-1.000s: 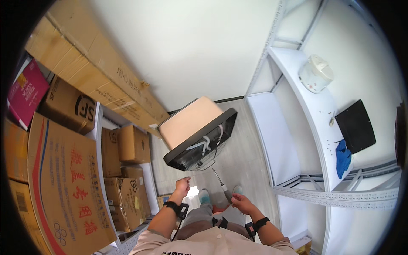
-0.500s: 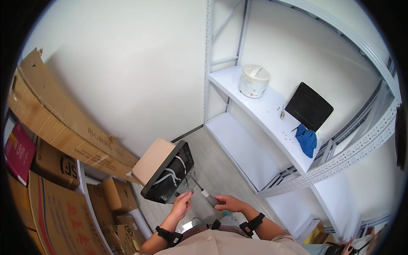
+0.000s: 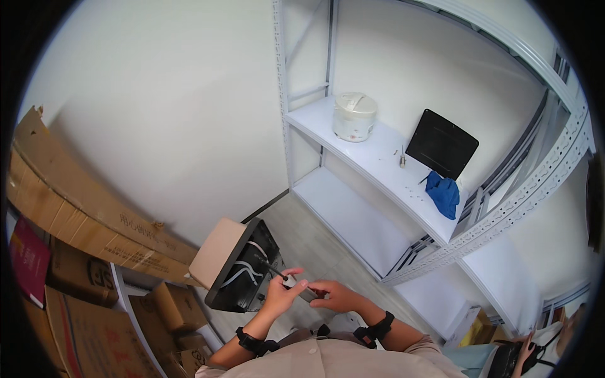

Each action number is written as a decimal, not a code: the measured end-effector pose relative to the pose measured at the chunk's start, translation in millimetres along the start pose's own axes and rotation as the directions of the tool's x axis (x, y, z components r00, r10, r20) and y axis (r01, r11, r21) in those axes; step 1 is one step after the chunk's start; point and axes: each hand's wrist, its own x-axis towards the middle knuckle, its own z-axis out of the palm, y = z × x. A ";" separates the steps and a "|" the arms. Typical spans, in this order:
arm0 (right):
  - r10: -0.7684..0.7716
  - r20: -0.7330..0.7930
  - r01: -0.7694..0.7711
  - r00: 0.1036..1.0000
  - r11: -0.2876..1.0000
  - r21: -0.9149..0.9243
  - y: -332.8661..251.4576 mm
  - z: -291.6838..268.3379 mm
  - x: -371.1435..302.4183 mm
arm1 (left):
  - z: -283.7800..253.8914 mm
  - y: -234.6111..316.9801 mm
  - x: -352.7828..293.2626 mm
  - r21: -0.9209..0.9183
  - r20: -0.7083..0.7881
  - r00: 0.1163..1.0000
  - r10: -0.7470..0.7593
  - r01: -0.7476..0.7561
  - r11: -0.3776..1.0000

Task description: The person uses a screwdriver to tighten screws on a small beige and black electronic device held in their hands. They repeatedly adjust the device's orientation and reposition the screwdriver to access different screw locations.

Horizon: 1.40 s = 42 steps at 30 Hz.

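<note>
Both hands are close together in front of me, at a grey-handled screwdriver [image 3: 305, 293]. My right hand [image 3: 333, 297] is closed round the handle. My left hand [image 3: 281, 297] is closed about its front part, the thumb lying along it. The dark shaft slants up and left, toward the open side of an appliance with a pink panel [image 3: 215, 253] and a black housing [image 3: 234, 292]. Pale cables [image 3: 244, 272] loop inside the housing. Whether the screwdriver's tip touches anything there is hard to see.
White shelving at the right holds a rice cooker [image 3: 355, 117], a small screwdriver [image 3: 403, 160], a black panel [image 3: 443, 143], a blue cloth [image 3: 443, 195] and small loose parts. Cardboard boxes [image 3: 173, 306] and a long carton [image 3: 88, 211] stand left. Another person's arm [image 3: 524, 356] shows lower right.
My left hand has moved up and right onto the front of the screwdriver. The appliance and shelf sit further left in the picture as the view has shifted.
</note>
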 end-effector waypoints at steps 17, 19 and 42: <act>-0.270 -0.728 -0.060 0.630 0.918 -0.393 1.4 -393.3 33.9 | 100.7 7.1 192.6 -0.065 -0.038 0.998 -0.048 0.045 0.997; -0.460 -0.784 -0.096 0.416 0.836 -0.541 9.1 -471.8 44.8 | 113.1 19.1 213.1 -0.085 -0.061 0.996 -0.069 0.063 0.994; -0.284 -0.942 -0.939 0.179 0.238 -0.250 18.3 -701.9 87.3 | 117.1 28.0 257.4 -0.167 -0.448 0.890 -0.088 0.013 0.986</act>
